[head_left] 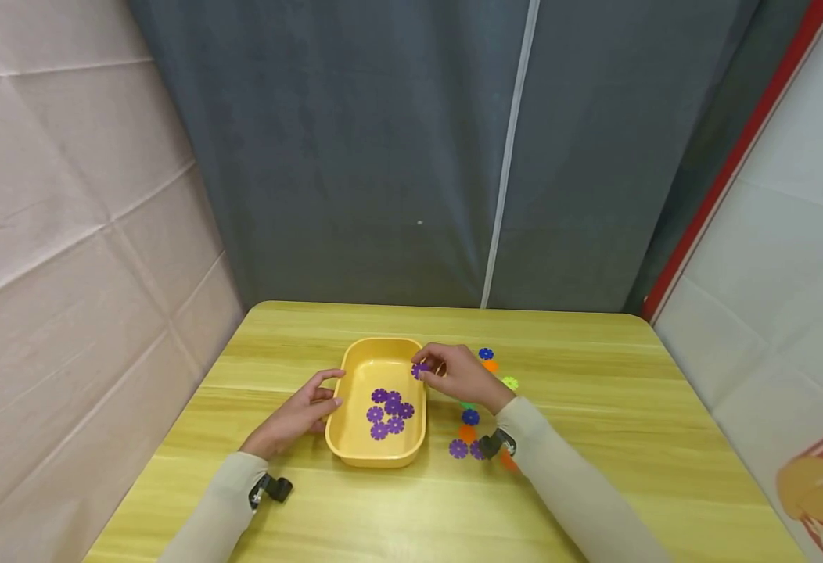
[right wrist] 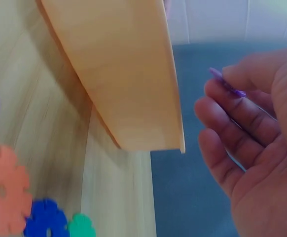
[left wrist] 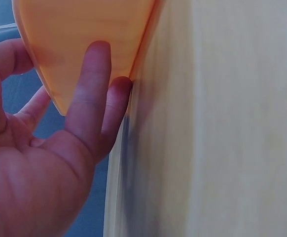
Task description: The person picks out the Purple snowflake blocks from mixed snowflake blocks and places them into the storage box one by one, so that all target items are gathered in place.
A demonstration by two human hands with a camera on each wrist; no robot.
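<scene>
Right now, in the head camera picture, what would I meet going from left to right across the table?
Left hand touching the tray's side → yellow tray holding purple flower discs → right hand pinching a purple disc over the tray's right rim → light-green disc on the table.

Landmark: yellow tray [head_left: 355,450] on the tabletop [head_left: 630,407].

Left of tray: left hand [head_left: 299,414] rests against the tray's wall, blocking that side.

Right of tray: scattered flower discs [head_left: 469,417] lie near the wall; right hand [head_left: 457,374] hangs over the tray's far right rim, pinching a purple disc [head_left: 420,370].

Behind tray: bare tabletop up to the grey curtain [head_left: 397,156].

In front of tray: open tabletop between both sleeves.
</scene>
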